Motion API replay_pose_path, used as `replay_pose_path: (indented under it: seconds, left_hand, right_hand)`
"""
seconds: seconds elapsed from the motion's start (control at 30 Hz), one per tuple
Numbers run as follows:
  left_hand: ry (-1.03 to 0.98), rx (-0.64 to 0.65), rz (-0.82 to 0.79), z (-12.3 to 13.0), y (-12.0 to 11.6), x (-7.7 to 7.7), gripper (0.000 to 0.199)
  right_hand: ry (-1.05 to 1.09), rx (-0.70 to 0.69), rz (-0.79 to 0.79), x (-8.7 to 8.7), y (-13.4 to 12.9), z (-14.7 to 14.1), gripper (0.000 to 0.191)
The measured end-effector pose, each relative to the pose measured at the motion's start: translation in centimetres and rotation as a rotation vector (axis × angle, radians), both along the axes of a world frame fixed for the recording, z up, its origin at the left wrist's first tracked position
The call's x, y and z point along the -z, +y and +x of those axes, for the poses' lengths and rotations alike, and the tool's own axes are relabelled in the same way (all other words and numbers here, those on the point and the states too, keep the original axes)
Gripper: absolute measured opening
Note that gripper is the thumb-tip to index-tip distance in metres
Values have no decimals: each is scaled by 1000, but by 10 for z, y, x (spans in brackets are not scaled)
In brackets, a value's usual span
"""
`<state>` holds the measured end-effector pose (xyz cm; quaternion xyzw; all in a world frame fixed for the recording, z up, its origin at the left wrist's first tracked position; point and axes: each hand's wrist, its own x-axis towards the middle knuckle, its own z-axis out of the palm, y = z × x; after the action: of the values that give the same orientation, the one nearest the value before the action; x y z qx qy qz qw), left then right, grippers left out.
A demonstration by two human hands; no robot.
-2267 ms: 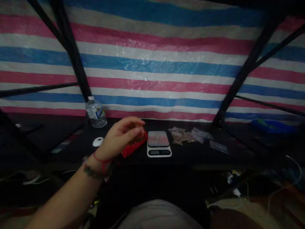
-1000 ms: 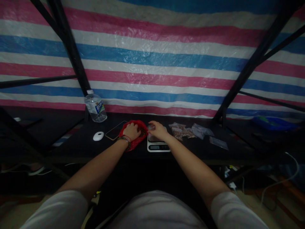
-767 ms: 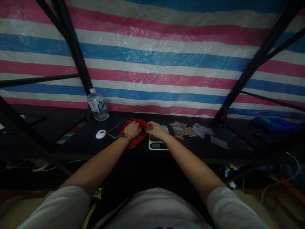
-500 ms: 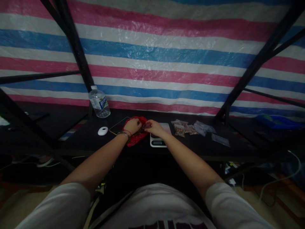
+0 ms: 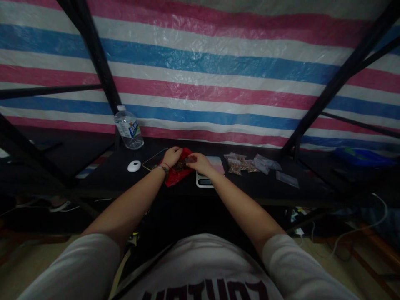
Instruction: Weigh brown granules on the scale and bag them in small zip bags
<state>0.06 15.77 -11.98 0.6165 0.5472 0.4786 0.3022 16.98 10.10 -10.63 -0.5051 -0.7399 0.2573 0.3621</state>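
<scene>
A red plastic bag lies open on the black table, with small brown pieces inside. My left hand is closed on the bag's left upper edge. My right hand is at the bag's right side, its fingers pinched together over the opening. Something small and dark shows at those fingertips, too dim to name. Partly under my right hand and forearm is a white digital scale with a small display at its front. Several clear zip bags filled with brown pieces lie to the right of the scale.
Flat clear zip bags lie farther right. On the left are a white computer mouse, a thin-framed flat object and a clear plastic bottle. Black metal posts flank the table before a striped plastic sheet.
My right hand has shifted slightly left, its fingertips lower over the bag. More of the brown pieces shows between my hands. The camera view has tilted down a little.
</scene>
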Motion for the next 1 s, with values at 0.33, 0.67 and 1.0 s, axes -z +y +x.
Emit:
replay_pose_path:
  seconds: [0.33, 0.67, 1.0]
  left_hand:
    - [-619, -28, -163, 8, 0, -3, 24]
    - [-576, -8, -108, 6, -1, 2, 14]
    - [-901, -54, -191, 7, -6, -6, 23]
  right_hand:
    - [69, 46, 63, 5, -5, -22, 26]
    - [67, 59, -3, 12, -6, -23, 25]
    - [245, 50, -66, 27, -2, -33, 31]
